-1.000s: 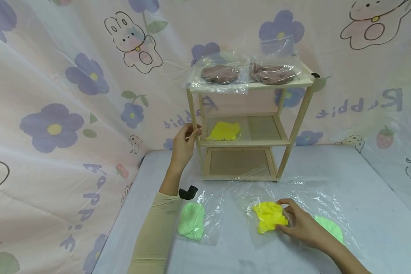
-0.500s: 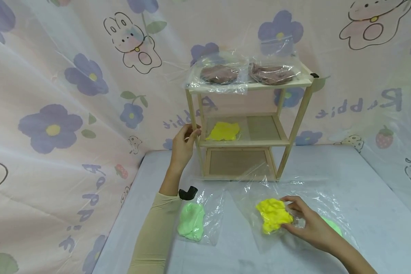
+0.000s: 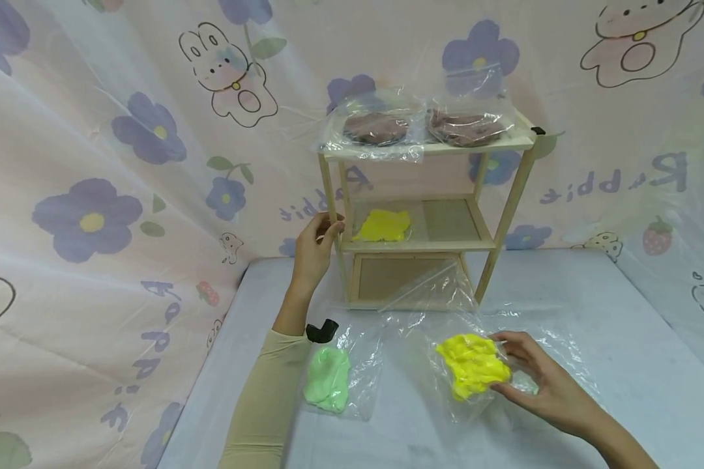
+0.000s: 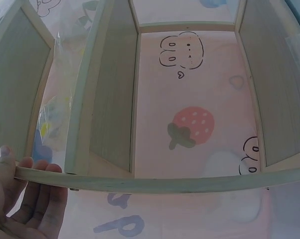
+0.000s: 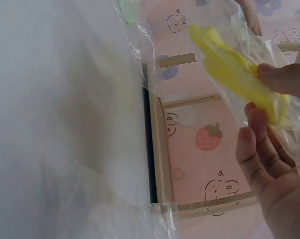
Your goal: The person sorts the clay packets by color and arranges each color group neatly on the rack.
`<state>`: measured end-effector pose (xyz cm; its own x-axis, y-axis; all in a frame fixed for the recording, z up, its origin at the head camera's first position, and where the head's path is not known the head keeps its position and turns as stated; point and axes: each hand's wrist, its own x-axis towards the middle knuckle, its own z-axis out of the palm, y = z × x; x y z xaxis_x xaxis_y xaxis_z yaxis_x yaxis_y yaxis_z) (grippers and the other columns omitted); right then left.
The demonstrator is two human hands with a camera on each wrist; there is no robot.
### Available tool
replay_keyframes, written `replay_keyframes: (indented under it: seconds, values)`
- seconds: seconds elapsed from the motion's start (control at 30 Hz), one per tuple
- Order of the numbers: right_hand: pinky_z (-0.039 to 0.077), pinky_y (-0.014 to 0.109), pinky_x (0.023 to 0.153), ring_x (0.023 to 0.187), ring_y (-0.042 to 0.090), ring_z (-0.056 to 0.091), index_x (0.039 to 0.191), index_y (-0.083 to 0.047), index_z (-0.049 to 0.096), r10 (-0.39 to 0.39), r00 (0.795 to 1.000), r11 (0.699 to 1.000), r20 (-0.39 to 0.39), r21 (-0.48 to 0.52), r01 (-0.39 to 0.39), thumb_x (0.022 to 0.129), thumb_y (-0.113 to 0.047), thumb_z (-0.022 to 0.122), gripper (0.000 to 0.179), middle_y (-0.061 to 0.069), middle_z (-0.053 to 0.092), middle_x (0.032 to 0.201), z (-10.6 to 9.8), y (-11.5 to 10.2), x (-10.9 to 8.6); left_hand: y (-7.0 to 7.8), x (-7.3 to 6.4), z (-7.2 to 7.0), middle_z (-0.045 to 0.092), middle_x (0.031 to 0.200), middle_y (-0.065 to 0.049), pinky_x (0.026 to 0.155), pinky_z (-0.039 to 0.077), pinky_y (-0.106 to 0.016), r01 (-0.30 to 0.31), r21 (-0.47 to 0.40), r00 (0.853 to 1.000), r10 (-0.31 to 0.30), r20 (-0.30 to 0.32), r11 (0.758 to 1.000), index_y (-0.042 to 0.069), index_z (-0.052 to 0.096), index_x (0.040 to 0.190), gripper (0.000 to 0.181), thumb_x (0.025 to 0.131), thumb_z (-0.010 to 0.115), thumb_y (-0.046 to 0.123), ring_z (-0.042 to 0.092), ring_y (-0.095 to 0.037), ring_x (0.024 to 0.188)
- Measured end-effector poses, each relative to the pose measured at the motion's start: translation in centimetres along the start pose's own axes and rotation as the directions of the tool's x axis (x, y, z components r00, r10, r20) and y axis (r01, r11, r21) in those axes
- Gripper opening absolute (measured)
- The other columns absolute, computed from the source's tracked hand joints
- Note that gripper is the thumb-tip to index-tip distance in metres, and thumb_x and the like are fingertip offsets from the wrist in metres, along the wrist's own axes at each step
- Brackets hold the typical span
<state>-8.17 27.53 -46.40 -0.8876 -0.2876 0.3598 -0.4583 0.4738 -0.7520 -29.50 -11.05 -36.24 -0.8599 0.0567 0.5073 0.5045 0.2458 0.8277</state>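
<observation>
My right hand pinches a clear zip bag with a flattened yellow lump of soft modelling clay in it, held raised over the table. In the right wrist view the thumb presses one side of the bagged clay and fingertips the other. My left hand grips the left front post of a small wooden shelf rack; in the left wrist view its fingers wrap round that post. Another bag of yellow clay lies at the left of the middle shelf.
Two bags of brown clay lie on the top shelf. A bag of green clay lies front left beside a black wrist piece. Another clear bag lies behind my right hand. A printed curtain hangs around the white table.
My right hand has lifted the bagged yellow clay off the table and shifted slightly right, tilting it up. The green clay at right is now mostly covered by the hand. My left hand stays put.
</observation>
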Motion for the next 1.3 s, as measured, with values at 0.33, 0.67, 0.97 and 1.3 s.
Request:
replay_keyframes:
  seconds: [0.33,0.67,0.97,1.3]
  values:
    - [0.044,0.011,0.111,0.133,0.0,0.057,0.149,0.001,0.046,-0.113,0.994,0.984,0.0,0.137,0.112,0.078,0.02,0.086,0.084,-0.001,0.054,0.147,-1.4,-0.5,0.4,-0.3,-0.2,0.1,0.073,0.117,-0.016,0.103,0.06,-0.045,-0.012,-0.004,1.0,0.012,-0.022,1.0,0.007,0.073,0.129,0.031,0.104,0.07,0.025,0.072,-0.032,0.111]
    - [0.044,0.01,0.11,0.14,0.002,0.053,0.152,0.009,0.04,-0.146,0.981,0.968,-0.13,0.187,0.168,0.077,0.033,0.074,0.086,-0.001,0.055,0.151,-2.1,-1.7,1.9,-0.8,-0.3,-0.1,0.074,0.12,-0.016,0.103,0.061,-0.045,-0.016,0.008,0.999,0.016,-0.039,1.0,0.003,0.072,0.129,0.033,0.103,0.073,0.023,0.072,-0.033,0.114]
    - [0.057,0.012,0.091,0.138,-0.003,0.052,0.156,0.002,0.038,-0.066,0.954,0.987,-0.294,0.12,0.105,0.08,0.029,0.075,0.088,-0.009,0.052,0.152,-1.8,-3.5,4.8,-0.7,-0.3,-0.1,0.074,0.122,-0.014,0.106,0.059,-0.043,0.003,0.029,1.0,-0.002,-0.017,1.0,0.004,0.069,0.128,0.032,0.104,0.071,0.025,0.071,-0.03,0.117]
    - [0.048,0.012,0.107,0.138,0.007,0.055,0.159,-0.003,0.038,-0.099,0.908,0.987,-0.406,0.079,0.143,0.084,0.025,0.075,0.088,-0.002,0.054,0.151,-2.1,-4.1,8.7,-0.7,-0.4,-0.1,0.074,0.119,-0.013,0.106,0.059,-0.045,0.013,0.021,1.0,-0.013,-0.006,1.0,0.006,0.07,0.127,0.029,0.105,0.071,0.024,0.07,-0.03,0.116]
